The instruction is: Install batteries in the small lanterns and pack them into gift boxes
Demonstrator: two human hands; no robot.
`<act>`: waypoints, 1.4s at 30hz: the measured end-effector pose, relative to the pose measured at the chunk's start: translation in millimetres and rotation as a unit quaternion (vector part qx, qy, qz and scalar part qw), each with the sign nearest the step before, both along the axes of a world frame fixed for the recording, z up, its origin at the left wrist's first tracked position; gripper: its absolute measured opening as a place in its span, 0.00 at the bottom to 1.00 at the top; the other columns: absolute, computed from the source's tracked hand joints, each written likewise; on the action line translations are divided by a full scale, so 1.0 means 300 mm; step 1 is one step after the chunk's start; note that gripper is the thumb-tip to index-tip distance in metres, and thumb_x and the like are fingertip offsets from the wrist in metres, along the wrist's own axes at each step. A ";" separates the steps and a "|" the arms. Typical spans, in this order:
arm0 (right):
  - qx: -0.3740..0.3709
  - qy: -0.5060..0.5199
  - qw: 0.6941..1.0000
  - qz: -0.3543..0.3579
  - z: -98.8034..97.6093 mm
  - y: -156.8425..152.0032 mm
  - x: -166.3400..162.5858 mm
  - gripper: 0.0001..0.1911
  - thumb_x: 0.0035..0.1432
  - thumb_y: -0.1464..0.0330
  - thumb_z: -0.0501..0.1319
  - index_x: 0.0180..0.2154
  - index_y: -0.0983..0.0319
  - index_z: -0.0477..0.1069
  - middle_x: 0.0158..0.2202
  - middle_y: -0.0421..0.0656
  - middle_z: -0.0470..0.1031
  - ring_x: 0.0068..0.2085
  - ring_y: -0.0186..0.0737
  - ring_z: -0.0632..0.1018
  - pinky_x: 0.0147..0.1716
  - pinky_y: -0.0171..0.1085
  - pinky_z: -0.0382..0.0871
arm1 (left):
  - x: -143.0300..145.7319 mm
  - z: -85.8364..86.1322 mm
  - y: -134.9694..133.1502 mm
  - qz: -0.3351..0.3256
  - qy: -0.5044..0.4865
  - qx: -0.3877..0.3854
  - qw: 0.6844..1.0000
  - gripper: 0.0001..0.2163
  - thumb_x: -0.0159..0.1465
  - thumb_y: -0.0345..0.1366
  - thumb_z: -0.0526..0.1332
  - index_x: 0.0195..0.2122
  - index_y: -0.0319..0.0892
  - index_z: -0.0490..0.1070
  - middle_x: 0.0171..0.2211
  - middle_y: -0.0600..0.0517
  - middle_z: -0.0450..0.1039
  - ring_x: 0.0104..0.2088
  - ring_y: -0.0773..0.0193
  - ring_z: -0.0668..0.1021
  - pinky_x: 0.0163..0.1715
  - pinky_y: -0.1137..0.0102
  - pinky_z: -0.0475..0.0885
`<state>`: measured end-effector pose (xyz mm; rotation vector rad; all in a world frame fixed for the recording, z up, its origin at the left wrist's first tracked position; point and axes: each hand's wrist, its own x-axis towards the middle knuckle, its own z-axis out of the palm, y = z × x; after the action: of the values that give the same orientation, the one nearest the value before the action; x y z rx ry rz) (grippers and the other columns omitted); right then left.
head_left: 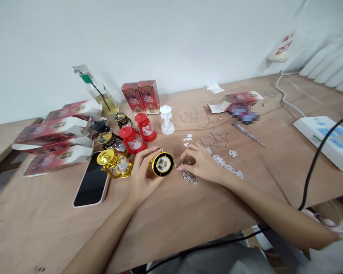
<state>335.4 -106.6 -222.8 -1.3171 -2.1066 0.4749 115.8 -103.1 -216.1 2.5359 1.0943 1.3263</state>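
My left hand (144, 173) is wrapped round a gold mini lantern (162, 164), tipped so that its black-rimmed base faces me. The middle of the base shows a white recess with metal parts. To its right, my right hand (198, 161) hovers with thumb and index fingertips apart. A small silver button cell (175, 166) shows between the lantern and the right thumb tip; I cannot tell whether the thumb touches it. Below the right fingers lies a pile of button cells (190, 177). Small white plastic pieces (224, 163) are scattered beyond that hand.
Gold, black and red lanterns (131, 139) stand at left beside a phone (91, 182) and opened red boxes (57, 133). A white lantern frame (167, 120), two upright boxes (141, 97), bent wire handles (214, 139), a screwdriver (248, 134) and a power strip (326, 142) lie farther out.
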 end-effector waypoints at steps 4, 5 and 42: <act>0.000 -0.019 1.000 0.006 -0.001 -0.010 -0.014 0.12 0.52 0.62 0.70 0.34 0.61 0.72 0.37 0.43 0.72 0.42 0.43 0.70 0.44 0.42 0.62 | 0.002 -0.007 0.001 -0.007 0.000 -0.011 1.000 0.19 0.60 0.36 0.64 0.52 0.44 0.66 0.48 0.45 0.70 0.49 0.56 0.74 0.50 0.59 0.72; -0.001 -0.018 1.000 0.002 0.001 -0.010 -0.014 0.12 0.52 0.62 0.70 0.34 0.60 0.72 0.37 0.43 0.72 0.42 0.44 0.70 0.44 0.42 0.62 | 0.002 -0.008 0.001 -0.008 -0.002 -0.011 1.000 0.19 0.60 0.36 0.64 0.52 0.44 0.66 0.48 0.45 0.70 0.49 0.56 0.74 0.49 0.59 0.72; -0.161 0.057 0.985 -0.003 0.037 0.036 0.055 0.06 0.54 0.77 0.65 0.27 0.63 0.72 0.29 0.38 0.72 0.29 0.31 0.72 0.31 0.31 0.63 | 0.006 -0.003 -0.003 -0.038 -0.006 -0.034 0.999 0.19 0.60 0.35 0.64 0.52 0.43 0.66 0.48 0.45 0.70 0.49 0.57 0.74 0.50 0.61 0.71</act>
<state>352.0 -95.9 -211.8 -1.4332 -1.9871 0.8959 117.6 -104.1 -217.1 2.4904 1.0132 1.2621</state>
